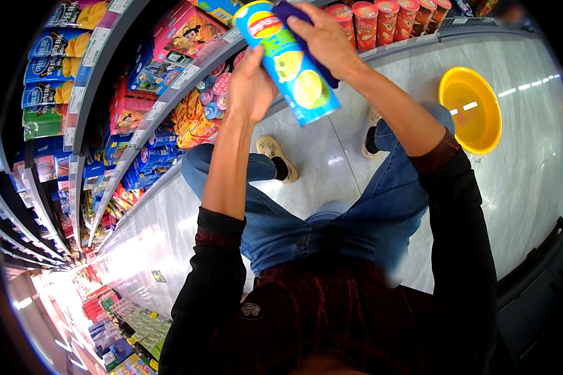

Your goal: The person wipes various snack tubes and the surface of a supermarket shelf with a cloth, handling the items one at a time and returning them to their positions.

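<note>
A tall blue chip canister (291,70) with green and yellow pictures is held tilted in front of the shelf. My left hand (250,92) grips its left side, thumb along the edge, the other fingers mostly hidden. On its right side my right hand (331,42) is closed over a dark purple cloth (286,10), which lies against the canister. Behind my hands, several red canisters (366,24) stand in a row on the bottom shelf.
Shelves (81,78) of packaged snacks curve along the left. A yellow basin (470,111) stands on the grey tiled floor (381,81), beyond my right knee. Bagged sweets (197,122) fill the low shelf near my left knee. My legs are spread, with both shoes close to the shelf.
</note>
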A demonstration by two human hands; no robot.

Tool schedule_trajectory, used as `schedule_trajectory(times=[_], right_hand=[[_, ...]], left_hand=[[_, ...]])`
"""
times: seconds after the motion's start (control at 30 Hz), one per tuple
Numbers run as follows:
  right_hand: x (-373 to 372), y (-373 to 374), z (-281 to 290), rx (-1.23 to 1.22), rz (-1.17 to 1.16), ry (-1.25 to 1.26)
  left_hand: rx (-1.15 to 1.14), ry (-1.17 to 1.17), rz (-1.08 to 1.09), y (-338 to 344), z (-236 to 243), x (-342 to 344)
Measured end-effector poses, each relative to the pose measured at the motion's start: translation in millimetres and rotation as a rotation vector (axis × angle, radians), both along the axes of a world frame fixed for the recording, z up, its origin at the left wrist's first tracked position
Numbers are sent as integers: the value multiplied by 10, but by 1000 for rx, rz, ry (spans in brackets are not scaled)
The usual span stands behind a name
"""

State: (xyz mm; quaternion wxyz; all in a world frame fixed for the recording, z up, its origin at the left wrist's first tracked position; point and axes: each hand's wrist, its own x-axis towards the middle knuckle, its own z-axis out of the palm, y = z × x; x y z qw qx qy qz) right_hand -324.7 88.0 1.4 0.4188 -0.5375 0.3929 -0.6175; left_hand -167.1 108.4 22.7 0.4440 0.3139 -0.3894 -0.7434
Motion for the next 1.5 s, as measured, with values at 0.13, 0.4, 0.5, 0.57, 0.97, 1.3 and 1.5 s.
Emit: schedule_trajectory(times=[0.13,0.4,0.5,0.57,0.97,1.3,1.5], right_hand=[[-183,-87,81,-67,-103,46],[230,165,-40,-471,93,435],[336,325,37,-552,221,592],[337,280,21,-566,171,701],[238,256,21,-660,89,698],[19,-20,6,-471,-204,992],[361,325,-45,-666,187,717]], left_hand=[[-45,-50,-13,104,7,-125],[132,-27,205,-191,-395,148],[115,153,197,-208,-704,319],[39,106,180,-188,-823,320],[-100,-184,229,-155,-340,48],[225,-272,102,166,-291,-161],[-36,119,-42,-244,-585,354]])
